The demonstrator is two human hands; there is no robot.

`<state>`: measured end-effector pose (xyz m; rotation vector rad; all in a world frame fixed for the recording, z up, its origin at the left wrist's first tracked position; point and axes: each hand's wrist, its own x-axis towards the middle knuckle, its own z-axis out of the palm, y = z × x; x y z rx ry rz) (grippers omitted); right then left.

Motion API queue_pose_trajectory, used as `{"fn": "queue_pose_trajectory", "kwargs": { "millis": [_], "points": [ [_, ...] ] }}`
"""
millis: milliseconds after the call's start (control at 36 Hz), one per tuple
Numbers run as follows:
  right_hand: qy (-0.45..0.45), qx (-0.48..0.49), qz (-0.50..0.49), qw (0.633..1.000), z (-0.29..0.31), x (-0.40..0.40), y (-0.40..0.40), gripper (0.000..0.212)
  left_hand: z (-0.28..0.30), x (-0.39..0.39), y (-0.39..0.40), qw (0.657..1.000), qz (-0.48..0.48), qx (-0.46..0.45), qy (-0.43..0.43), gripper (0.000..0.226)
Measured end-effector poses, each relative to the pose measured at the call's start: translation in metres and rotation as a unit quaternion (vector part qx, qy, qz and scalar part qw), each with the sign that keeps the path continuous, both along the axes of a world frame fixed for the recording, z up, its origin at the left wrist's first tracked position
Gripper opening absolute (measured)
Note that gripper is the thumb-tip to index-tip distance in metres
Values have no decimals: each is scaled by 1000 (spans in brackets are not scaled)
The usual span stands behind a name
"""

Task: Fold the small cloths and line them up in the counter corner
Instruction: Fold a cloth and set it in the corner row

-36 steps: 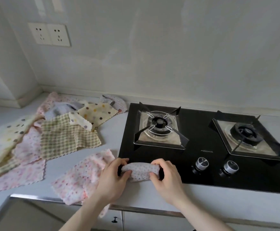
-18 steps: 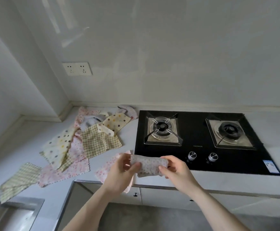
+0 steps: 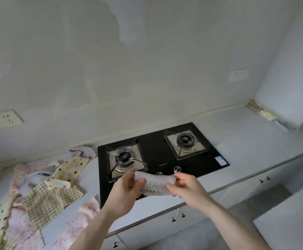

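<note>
Two bare hands work above a pale bench (image 3: 241, 141) that runs along a plastered wall, with a black two-burner hob (image 3: 158, 156) set into its middle. On the left of the bench lies a heap of unfolded cloths (image 3: 44, 192) in pink, checked and spotted prints, overlapping one another. In the far right corner, against the wall, a short row of folded cloths (image 3: 263, 112) is lined up. Held in the air over the near edge of the hob is a spotted folded cloth (image 3: 156, 184), gripped at its left end by the left hand (image 3: 127, 192) and pinched at its right end by the right hand (image 3: 186, 190). Folding of this piece looks finished; the next move appears to call for carrying it right and setting it beside the row.
</note>
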<state>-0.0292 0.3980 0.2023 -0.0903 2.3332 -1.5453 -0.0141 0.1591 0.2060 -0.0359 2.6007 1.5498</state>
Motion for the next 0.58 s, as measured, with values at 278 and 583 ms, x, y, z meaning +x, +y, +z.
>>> {"fn": "queue_pose_trajectory", "kwargs": {
  "millis": [278,583],
  "points": [
    [12,-12,-80,997,11,-25,132,12,21,-75,131,994,-98,-45,27,15],
    [20,33,-118,992,10,-84,324,10,21,-155,324,992,-107,-64,22,24]
  ]
}}
